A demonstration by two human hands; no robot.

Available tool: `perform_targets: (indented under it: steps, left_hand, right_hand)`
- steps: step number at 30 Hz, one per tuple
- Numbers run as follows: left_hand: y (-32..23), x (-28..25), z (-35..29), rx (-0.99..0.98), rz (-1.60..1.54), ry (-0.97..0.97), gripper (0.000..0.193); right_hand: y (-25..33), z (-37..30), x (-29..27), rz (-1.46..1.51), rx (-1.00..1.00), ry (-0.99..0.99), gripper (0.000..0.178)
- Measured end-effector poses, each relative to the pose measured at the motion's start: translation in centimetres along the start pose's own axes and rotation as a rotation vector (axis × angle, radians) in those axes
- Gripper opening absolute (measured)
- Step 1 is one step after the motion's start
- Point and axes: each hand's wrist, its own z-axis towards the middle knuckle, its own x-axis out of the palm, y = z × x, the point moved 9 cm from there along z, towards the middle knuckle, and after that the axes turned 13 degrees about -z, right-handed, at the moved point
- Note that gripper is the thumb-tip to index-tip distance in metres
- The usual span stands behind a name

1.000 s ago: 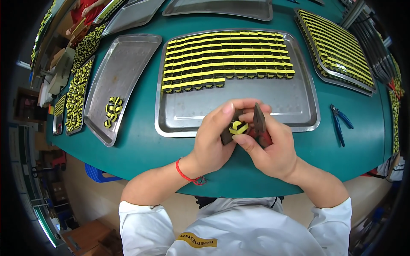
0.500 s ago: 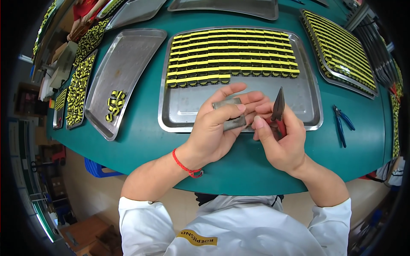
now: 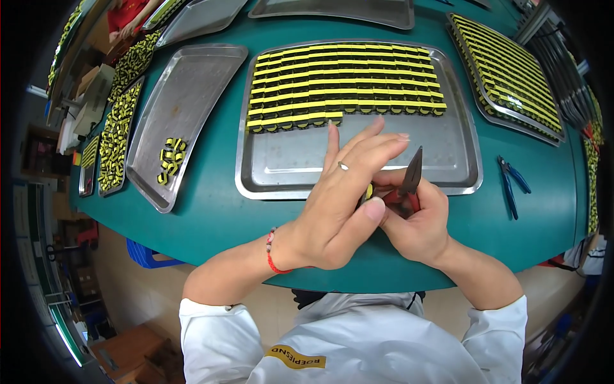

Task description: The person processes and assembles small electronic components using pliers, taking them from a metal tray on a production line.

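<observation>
- While rows of yellow-black pieces (image 3: 348, 80) filled the far part of the tray (image 3: 275, 161) at the hands' twelve o'clock, the nearest row (image 3: 294, 121) stopped partway; loose pieces (image 3: 171, 157) lay at nine.
- Right hand (image 3: 420, 225): closed around pliers (image 3: 414, 173).
- Left hand (image 3: 342, 214): fingers spread, palm hidden; its grip couldn't be told.
- One piece (image 3: 369, 191) showed between them.

Rows of parts (image 3: 345, 86) in a tray (image 3: 451, 153) on the table (image 3: 211, 211), cutters (image 3: 509, 194) to its right
</observation>
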Motion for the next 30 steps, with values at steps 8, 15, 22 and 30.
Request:
perform_targets:
  steps: [8, 15, 22, 30]
  left_hand:
    - [-0.7, 0.3, 0.2, 0.050, -0.001, -0.022, 0.066]
    - [-0.4, -0.3, -0.1, 0.057, -0.074, -0.111, 0.078]
    - [1.2, 0.0, -0.3, 0.002, -0.298, -0.078, 0.053]
    - [2.3, 0.6, -0.5, -0.078, -0.237, -0.233, 0.048]
  right_hand:
    - [0.4, 0.2, 0.0, -0.018, 0.008, 0.019, 0.032]
    - [-0.1, 0.3, 0.4, -0.006, 0.022, 0.046, 0.032]
    - [0.0, 0.3, 0.0, -0.043, 0.054, 0.005, 0.027]
    - [0.8, 0.7, -0.1, -0.161, -0.149, -0.037, 0.027]
